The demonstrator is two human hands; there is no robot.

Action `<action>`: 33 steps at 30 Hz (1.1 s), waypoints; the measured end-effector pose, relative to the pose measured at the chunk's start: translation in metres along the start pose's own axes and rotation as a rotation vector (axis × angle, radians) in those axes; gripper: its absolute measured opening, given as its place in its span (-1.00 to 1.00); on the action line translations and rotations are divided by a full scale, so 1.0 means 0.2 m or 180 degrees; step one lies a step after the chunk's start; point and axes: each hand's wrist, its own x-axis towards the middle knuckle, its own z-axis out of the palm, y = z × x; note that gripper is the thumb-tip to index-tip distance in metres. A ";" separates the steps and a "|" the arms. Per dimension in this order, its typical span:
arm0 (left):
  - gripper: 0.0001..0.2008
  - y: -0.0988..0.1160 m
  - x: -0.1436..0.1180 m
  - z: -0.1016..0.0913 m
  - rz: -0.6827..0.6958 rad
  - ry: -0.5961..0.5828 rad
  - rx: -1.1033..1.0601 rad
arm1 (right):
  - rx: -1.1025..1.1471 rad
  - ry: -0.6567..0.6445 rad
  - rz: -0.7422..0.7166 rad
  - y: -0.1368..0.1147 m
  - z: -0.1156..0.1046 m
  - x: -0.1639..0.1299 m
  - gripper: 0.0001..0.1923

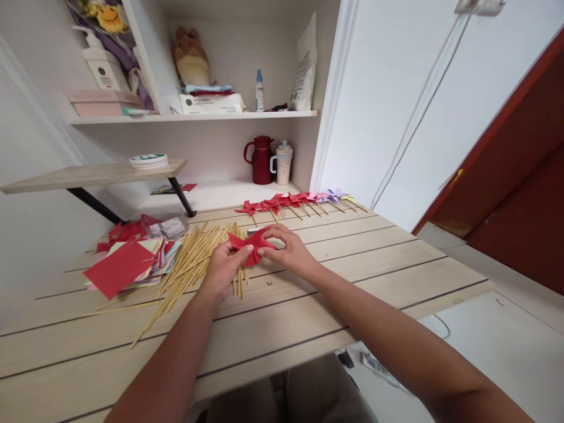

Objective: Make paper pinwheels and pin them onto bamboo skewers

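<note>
While both hands (259,258) pinch, one pinwheel (252,244) (red) folds.

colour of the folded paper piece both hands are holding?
Red. The folded paper piece sits between the left hand and right hand; head view shows it.

red folded paper pinwheel (252,245), pinched above table

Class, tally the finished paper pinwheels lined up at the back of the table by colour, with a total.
The row of pinwheels overlaps, so these counts are approximate.
Red pinwheels: 5
Pink pinwheel: 1
Purple pinwheels: 2
Yellow pinwheel: 1
Total: 9
</note>
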 end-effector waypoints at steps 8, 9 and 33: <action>-0.62 0.00 -0.01 0.01 0.0058 -0.0081 -0.0025 | 0.0130 -0.0058 0.0132 0.00 0.02 -0.01 -0.86; -0.62 0.00 -0.01 0.01 0.0056 -0.0116 -0.0030 | 0.0134 -0.0058 0.0137 0.00 0.02 -0.01 -0.86; -0.65 -0.01 -0.02 0.01 0.0056 -0.0430 0.0057 | -0.0067 -0.0074 0.0194 -0.01 -0.01 -0.03 -0.82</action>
